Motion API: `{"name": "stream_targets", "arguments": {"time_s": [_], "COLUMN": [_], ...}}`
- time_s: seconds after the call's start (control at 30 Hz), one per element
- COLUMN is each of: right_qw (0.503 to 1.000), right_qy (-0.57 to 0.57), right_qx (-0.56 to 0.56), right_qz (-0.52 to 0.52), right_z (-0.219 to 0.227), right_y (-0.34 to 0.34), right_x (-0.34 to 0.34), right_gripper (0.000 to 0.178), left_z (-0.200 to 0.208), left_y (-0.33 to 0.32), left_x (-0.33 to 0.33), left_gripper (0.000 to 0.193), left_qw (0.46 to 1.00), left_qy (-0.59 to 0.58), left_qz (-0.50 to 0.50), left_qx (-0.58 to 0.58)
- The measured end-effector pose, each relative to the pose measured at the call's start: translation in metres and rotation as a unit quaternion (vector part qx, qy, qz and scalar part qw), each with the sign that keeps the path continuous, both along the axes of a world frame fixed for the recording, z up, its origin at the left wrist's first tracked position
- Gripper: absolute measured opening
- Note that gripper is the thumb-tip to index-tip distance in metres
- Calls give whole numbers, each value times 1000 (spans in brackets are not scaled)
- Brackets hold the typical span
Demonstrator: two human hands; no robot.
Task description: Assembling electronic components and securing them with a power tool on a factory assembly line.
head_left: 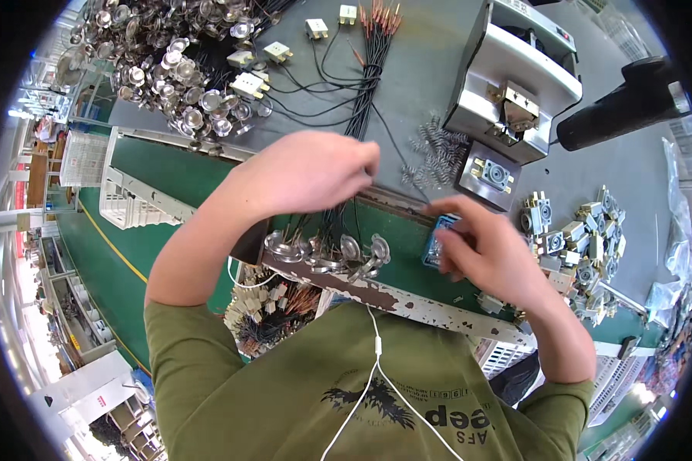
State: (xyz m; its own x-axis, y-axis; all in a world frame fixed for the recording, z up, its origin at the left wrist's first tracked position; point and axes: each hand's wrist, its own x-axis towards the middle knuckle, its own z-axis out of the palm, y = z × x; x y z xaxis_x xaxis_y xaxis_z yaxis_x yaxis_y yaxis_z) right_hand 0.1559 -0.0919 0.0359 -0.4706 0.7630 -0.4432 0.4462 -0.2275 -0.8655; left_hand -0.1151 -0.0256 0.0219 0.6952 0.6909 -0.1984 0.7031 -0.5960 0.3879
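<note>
Though I can't tell whether my curled left hand [319,173] or bent right hand [488,250] grips anything, tugging the black wires [361,111] could scatter nearby coil springs [440,147].

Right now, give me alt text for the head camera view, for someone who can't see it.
A person's left hand, its grip hidden, covers part of a black wire bundle, while the right hand, slightly blurred, is at a small blue object. Beyond them are a heap of metal discs, loose springs and a silver machine.
</note>
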Motion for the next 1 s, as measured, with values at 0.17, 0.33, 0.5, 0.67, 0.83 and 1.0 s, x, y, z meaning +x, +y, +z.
{"name": "stream_targets", "arguments": {"time_s": [0.17, 0.33, 0.5, 0.67, 0.83, 1.0], "right_qw": [978, 843, 897, 916, 902, 891], "right_qy": [-99, -222, -232, -138, -107, -74], "right_qx": [177, 488, 374, 363, 410, 441], "right_qz": [-43, -47, -39, -101, -83, -79], "right_z": [-4, -8, -36, -47, -54, -57], "right_y": [1, -4, -20, -31, -41, -48], "right_x": [38, 56, 63, 67, 76, 81], "right_gripper": [22, 21, 19, 30, 45, 53], "left_z": [-7, 5, -5, -25, -39, -38], "left_y": [16, 21, 27, 39, 42, 37], "left_x": [5, 41, 88, 122, 129, 134], "left_gripper": [20, 20, 16, 15, 11, 10], "left_qw": [998, 967, 954, 941, 952, 959], "left_qy": [-43, -230, -270, -274, -209, -196], "left_qz": [40, -33, -71, -134, -150, -146], "left_qx": [-30, 107, 106, 145, 168, 146]}}
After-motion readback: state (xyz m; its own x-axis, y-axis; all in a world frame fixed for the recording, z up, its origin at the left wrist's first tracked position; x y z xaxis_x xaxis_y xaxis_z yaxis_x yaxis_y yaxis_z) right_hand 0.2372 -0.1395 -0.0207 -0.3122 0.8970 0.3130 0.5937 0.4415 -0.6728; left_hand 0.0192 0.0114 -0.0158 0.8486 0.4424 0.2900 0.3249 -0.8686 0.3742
